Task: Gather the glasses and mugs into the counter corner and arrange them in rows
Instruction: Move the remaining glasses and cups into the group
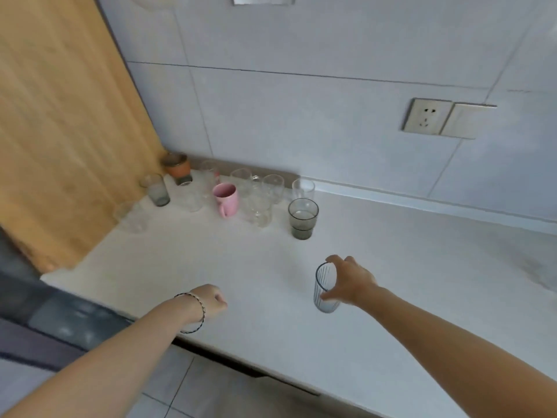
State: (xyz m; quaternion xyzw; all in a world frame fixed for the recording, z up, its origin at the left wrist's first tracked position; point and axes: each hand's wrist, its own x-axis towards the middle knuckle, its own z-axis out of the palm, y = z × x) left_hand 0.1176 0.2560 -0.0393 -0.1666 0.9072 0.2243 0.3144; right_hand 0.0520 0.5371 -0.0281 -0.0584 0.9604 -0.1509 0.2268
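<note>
My right hand (351,282) grips a clear ribbed glass (325,289) by its side, fingers and thumb curled round it, over the white counter (241,267). My left hand (212,300) hovers above the counter's front part with fingers curled and nothing in it. In the far corner stand several glasses: a pink mug (226,199), a smoky grey tumbler (302,218), an orange-banded cup (177,168), a small grey glass (156,190) and several clear ones (259,200).
A wooden panel (60,131) walls the counter's left side. The tiled wall carries a socket and switch (446,120). The counter's front edge runs diagonally below my forearms, with floor tiles (211,393) beneath.
</note>
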